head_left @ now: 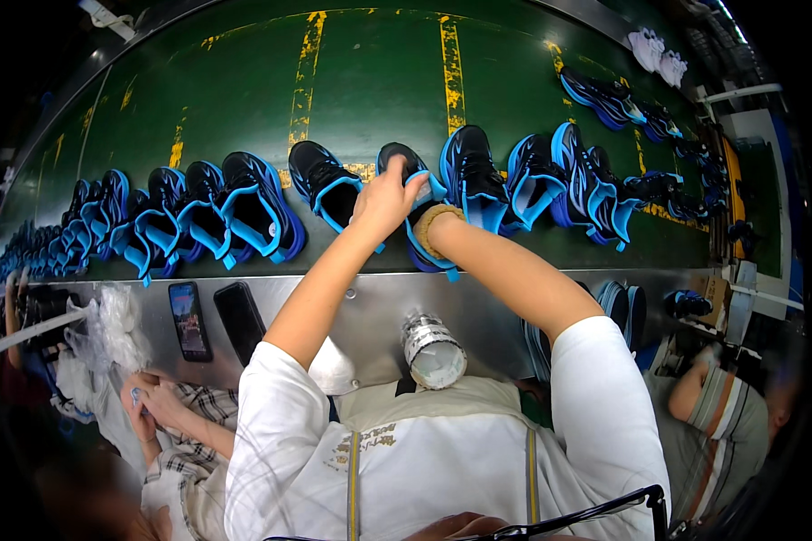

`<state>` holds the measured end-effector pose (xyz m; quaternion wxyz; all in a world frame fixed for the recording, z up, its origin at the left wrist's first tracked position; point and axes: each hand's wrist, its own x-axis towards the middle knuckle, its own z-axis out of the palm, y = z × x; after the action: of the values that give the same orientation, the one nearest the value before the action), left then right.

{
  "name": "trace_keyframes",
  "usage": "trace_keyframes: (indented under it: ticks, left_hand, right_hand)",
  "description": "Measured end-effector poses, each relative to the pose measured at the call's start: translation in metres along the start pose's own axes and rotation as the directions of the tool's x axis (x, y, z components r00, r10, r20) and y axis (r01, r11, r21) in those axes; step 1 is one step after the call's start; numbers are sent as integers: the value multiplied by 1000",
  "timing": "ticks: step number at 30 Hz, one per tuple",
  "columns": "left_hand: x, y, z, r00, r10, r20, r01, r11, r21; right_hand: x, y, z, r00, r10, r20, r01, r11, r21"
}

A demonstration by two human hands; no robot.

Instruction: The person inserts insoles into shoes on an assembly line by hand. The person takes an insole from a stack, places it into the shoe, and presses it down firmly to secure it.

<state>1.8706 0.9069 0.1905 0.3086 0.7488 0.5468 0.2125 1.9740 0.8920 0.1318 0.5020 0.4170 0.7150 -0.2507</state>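
Observation:
A black sneaker (397, 151) with blue lining and sole stands in front of me, its toe pointing away. My left hand (383, 200) grips it from above, one finger laid along the toe and the thumb over the lacing area. Into the same shoe's opening reaches my right hand (429, 236), which is mostly hidden inside; a tan fuzzy band (444, 213) circles that wrist. Close by on the left is a matching sneaker (320, 176), and on the right another one (471, 176).
Long rows of similar sneakers (253, 203) line the green belt (374, 72) on both sides. A metal ledge (370, 316) carries two phones (189, 320) and a whitish-crusted can (433, 352). Insole-like pieces (613, 302) lie at right. People sit at either side.

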Motion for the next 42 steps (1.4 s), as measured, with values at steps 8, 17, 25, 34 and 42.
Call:
trace_keyframes:
  ticks: [8, 17, 25, 34, 42]
  left_hand:
    - [2, -9, 9, 846, 532, -25, -478, 780, 404]
    - [3, -6, 4, 910, 373, 178, -412, 859, 304]
    - [-46, -8, -3, 856, 507, 96, -471, 690, 550]
    - [10, -23, -28, 866, 326, 379, -499, 505, 704]
    - [13, -4, -67, 974, -137, 179, 224, 676, -702]
  right_hand:
    - [-59, 11, 8, 965, -227, -131, 241, 965, 107]
    - [-97, -6, 61, 517, 103, -850, 328, 893, 307]
    - [-104, -25, 122, 337, 272, -901, 500, 760, 416]
    - [-79, -23, 66, 252, 305, -918, 526, 753, 395]
    - [-194, 21, 136, 225, 416, -881, 506, 722, 471]
